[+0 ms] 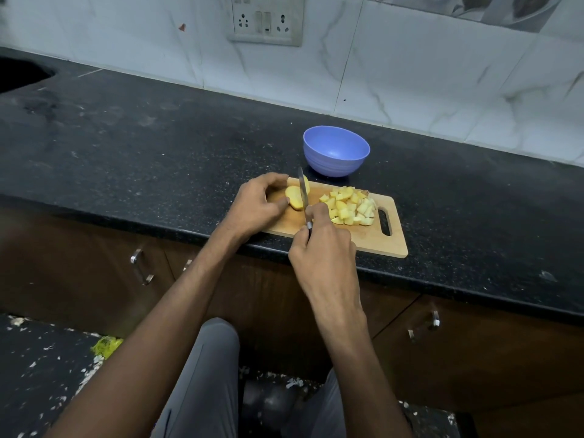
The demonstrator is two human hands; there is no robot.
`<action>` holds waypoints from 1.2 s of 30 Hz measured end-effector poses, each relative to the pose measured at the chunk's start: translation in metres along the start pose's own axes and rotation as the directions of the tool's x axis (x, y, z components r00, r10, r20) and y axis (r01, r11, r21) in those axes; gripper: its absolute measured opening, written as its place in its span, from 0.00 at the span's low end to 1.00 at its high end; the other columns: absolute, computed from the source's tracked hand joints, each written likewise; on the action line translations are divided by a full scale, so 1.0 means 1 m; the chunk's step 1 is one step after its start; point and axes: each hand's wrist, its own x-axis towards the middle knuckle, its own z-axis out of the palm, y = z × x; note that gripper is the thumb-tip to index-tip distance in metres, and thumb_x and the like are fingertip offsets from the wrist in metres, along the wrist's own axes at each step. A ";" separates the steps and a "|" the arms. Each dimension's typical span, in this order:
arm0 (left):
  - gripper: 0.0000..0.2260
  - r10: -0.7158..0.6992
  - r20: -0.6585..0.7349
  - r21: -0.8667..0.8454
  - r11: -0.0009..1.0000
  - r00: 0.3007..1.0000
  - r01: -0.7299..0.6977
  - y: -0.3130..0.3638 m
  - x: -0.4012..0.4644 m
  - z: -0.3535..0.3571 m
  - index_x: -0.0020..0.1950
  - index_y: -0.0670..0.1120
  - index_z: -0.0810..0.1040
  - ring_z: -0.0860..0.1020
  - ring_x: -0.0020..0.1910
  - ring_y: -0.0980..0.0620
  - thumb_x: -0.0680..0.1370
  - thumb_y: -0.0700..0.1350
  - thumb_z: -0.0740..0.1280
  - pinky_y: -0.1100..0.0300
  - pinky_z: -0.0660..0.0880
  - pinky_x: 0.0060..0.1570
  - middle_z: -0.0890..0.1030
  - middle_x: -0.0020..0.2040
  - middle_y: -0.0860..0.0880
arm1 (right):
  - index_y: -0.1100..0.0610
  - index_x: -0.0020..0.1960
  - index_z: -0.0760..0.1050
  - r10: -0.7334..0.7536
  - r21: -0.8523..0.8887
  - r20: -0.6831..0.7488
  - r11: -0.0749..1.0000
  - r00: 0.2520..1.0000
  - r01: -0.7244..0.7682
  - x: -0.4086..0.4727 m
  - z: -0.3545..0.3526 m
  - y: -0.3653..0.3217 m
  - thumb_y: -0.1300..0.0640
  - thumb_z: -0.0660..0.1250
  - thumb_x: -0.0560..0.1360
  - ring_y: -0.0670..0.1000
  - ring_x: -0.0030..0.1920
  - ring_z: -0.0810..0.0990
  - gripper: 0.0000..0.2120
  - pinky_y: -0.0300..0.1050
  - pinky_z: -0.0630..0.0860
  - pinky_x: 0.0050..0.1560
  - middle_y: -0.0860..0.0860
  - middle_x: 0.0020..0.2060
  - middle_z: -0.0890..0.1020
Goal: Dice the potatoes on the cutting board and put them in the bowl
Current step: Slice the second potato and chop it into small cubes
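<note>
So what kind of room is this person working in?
Most likely a home kitchen: a dark stone countertop backed by tiled wall, cupboard doors with metal handles below, and a cutting board with cut potato beside a blue bowl.

Left hand [257,205] holds potato [294,197]; right hand [322,248] grips knife [304,192] across it; dice pile [350,207] beyond the right hand.
</note>
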 end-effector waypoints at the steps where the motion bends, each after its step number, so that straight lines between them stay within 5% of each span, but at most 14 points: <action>1: 0.20 0.031 -0.027 0.022 0.999 0.999 -0.030 0.000 -0.001 0.001 0.66 0.49 0.81 0.80 0.60 0.58 0.74 0.42 0.71 0.53 0.76 0.65 0.83 0.60 0.54 | 0.53 0.70 0.68 -0.002 -0.007 0.008 1.000 1.000 0.002 0.000 0.001 -0.001 0.57 0.59 0.84 0.55 0.45 0.81 0.15 0.52 0.76 0.44 0.53 0.42 0.80; 6: 0.24 0.182 -0.017 0.146 0.973 0.983 -0.177 0.000 -0.002 0.002 0.72 0.50 0.77 0.75 0.63 0.51 0.76 0.40 0.69 0.55 0.70 0.66 0.79 0.63 0.48 | 0.52 0.70 0.68 0.006 -0.059 0.024 0.998 1.000 -0.005 -0.002 0.008 0.000 0.57 0.59 0.85 0.53 0.46 0.80 0.14 0.49 0.71 0.43 0.52 0.44 0.80; 12: 0.25 0.297 0.076 0.395 0.867 0.952 -0.302 0.003 -0.006 0.010 0.68 0.55 0.78 0.63 0.67 0.43 0.74 0.37 0.60 0.49 0.61 0.59 0.70 0.69 0.46 | 0.53 0.72 0.66 0.002 -0.110 0.024 0.994 1.000 0.001 -0.004 0.006 0.000 0.57 0.58 0.85 0.59 0.48 0.82 0.16 0.57 0.80 0.46 0.56 0.47 0.81; 25: 0.26 0.240 0.124 0.578 0.771 0.963 -0.267 0.010 -0.005 0.018 0.67 0.57 0.79 0.60 0.70 0.38 0.74 0.43 0.54 0.43 0.62 0.60 0.65 0.73 0.41 | 0.54 0.73 0.66 0.018 -0.125 0.034 0.992 0.999 -0.013 -0.003 0.002 -0.001 0.58 0.58 0.85 0.57 0.47 0.82 0.17 0.55 0.80 0.45 0.55 0.46 0.81; 29: 0.33 0.298 0.051 0.526 0.803 0.953 -0.279 0.010 -0.008 0.017 0.76 0.53 0.70 0.63 0.68 0.41 0.71 0.39 0.56 0.46 0.63 0.58 0.67 0.71 0.42 | 0.53 0.71 0.67 0.003 -0.083 0.012 0.997 1.000 -0.002 -0.003 0.000 -0.004 0.57 0.59 0.85 0.56 0.45 0.82 0.16 0.54 0.79 0.44 0.54 0.44 0.81; 32: 0.32 0.172 -0.010 0.308 0.938 0.985 -0.161 0.009 -0.008 0.009 0.78 0.50 0.65 0.64 0.65 0.47 0.72 0.41 0.58 0.49 0.64 0.62 0.72 0.68 0.47 | 0.52 0.69 0.68 0.011 -0.022 0.012 1.000 1.000 -0.011 -0.004 -0.003 -0.007 0.57 0.59 0.84 0.57 0.47 0.82 0.13 0.58 0.80 0.47 0.54 0.44 0.81; 36: 0.25 0.063 0.001 0.131 0.989 0.998 -0.062 0.000 -0.003 0.000 0.74 0.50 0.72 0.71 0.64 0.52 0.76 0.46 0.63 0.43 0.69 0.68 0.80 0.63 0.53 | 0.53 0.69 0.68 0.015 -0.027 0.019 1.000 1.000 -0.015 -0.005 -0.002 -0.010 0.57 0.59 0.85 0.56 0.48 0.81 0.13 0.52 0.77 0.46 0.53 0.45 0.80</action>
